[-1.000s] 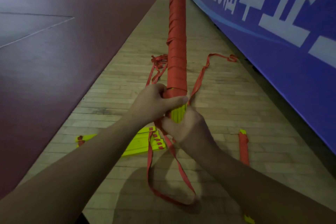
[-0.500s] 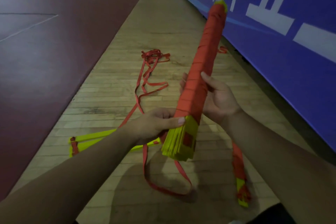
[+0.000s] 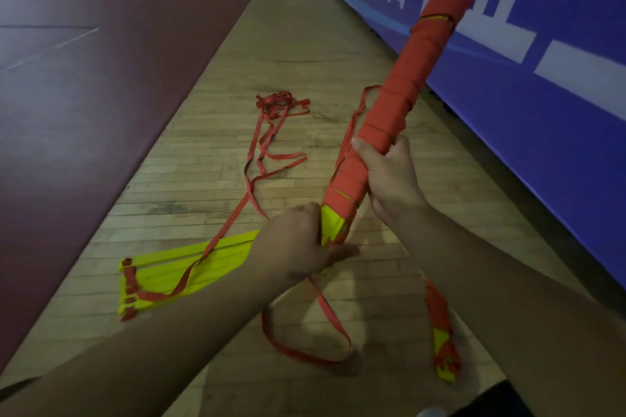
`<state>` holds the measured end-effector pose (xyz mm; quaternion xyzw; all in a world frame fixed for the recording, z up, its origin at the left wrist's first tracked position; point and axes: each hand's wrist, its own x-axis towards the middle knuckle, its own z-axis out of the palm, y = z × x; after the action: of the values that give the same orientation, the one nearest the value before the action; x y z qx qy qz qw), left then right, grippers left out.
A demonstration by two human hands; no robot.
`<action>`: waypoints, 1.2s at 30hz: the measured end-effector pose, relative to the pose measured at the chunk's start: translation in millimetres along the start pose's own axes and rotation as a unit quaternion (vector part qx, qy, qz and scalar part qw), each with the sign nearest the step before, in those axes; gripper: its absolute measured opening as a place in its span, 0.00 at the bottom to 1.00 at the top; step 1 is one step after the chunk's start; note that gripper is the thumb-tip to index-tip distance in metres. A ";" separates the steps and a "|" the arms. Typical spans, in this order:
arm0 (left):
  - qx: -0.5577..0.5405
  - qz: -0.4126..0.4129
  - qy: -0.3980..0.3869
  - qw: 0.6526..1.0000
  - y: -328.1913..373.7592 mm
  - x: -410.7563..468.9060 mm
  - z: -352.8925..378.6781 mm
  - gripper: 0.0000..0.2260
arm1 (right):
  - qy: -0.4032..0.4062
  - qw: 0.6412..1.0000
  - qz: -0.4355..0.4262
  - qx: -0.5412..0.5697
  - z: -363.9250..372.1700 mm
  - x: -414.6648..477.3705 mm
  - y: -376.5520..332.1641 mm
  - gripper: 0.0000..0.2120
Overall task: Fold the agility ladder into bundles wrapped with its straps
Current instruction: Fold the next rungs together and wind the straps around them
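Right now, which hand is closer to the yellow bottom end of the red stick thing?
Left. The left hand grips the bundle right at its yellow end; the right hand holds higher up, on the red wrapping.

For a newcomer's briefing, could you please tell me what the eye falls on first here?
A long orange-wrapped bundle slants up through the middle, gripped by the left hand at its yellow end and the right hand higher. Loose yellow rungs lie fanned at lower left.

The bundle (image 3: 384, 127) shows orange-red wrapping over yellow ends, the loose strap (image 3: 276, 103) is orange-red, the rungs (image 3: 203, 264) at eight o'clock yellow, the floor (image 3: 305, 54) pale wood planking beside maroon court (image 3: 101, 95), and the banner (image 3: 559, 118) at two o'clock blue with white lettering.
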<state>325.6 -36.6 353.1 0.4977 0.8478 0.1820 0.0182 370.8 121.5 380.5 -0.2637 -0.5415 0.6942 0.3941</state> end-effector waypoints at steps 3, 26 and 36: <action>-0.214 -0.022 -0.035 0.976 -13.7 8.6 -11.8 0.23 | -0.011 0.995 0.009 0.101 -4.2 -4.4 -14.7 0.19; -0.145 0.014 -0.222 0.964 -55.0 11.5 -49.8 0.20 | -0.190 0.978 -0.073 -0.045 -20.5 -21.1 -30.9 0.10; -0.058 0.009 0.069 0.996 -4.2 -1.4 -3.1 0.21 | 0.013 0.998 -0.030 0.045 0.7 -10.6 -6.8 0.11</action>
<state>322.1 -40.5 354.4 0.4900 0.8305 0.2646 -0.0135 377.8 113.0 386.6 -0.2384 -0.5120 0.7020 0.4338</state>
